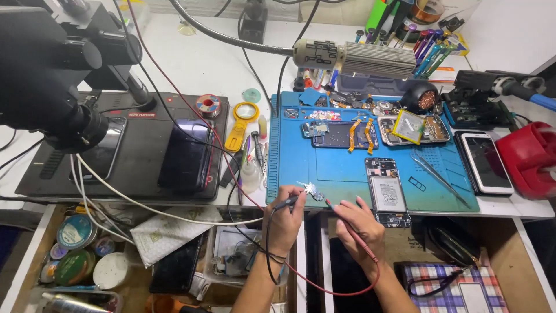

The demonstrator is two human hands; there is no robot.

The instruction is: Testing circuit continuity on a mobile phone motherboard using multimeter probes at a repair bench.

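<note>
While my left hand [284, 223] grips the black probe [288, 202], my right hand [359, 223] pinches the red probe [341, 217], both tips beside the small circuit board [311, 190] on the blue mat [341, 174].

A phone repair workshop: blue mat [347, 174] beyond the hands, strewn with opened phones [387, 191], tweezers [437, 174] and flex cables [353, 134]; microscope [52, 75] far left, screwdrivers [428, 49] behind, solder tins [72, 232] in the drawer below.

Bright, even overhead lighting. Soft short shadows beneath tools on blue mat [347, 174]. Glare on white tabletop [202, 58]. Slight wide-angle bending at edges. Microscope [52, 75] close, dark, slightly soft. Centre sharp.
</note>
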